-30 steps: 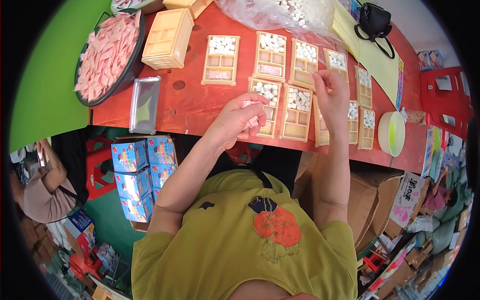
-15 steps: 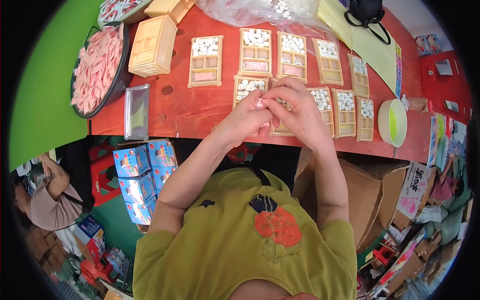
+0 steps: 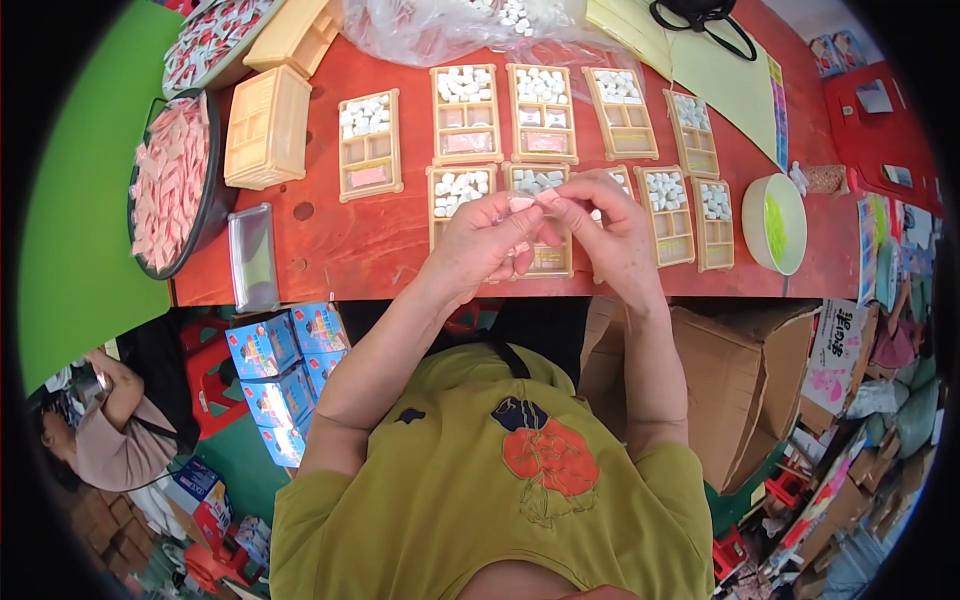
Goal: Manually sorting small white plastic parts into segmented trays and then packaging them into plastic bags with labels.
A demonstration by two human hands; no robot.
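Above the near row of trays, my left hand is closed on a small pink packet held up between thumb and forefinger. More pink shows among its lower fingers. My right hand pinches the other end of that packet with thumb and forefinger. Under both hands lie tan compartment trays, one tray partly covered by the fingers. White pellets fill the top section of each tray whose top shows. Of the far trays, the left ones, such as this tray, have a pink packet in the bottom section.
A black tub of pink packets stands at the left, beside stacked tan trays and a clear lid. To the right is a pale bowl with green contents. Clear plastic bags lie at the back; a cardboard box sits below the table.
The whole view has shifted, with the trays now further left. My hands have drawn slightly apart, and the pink packet between their fingertips shows more plainly.
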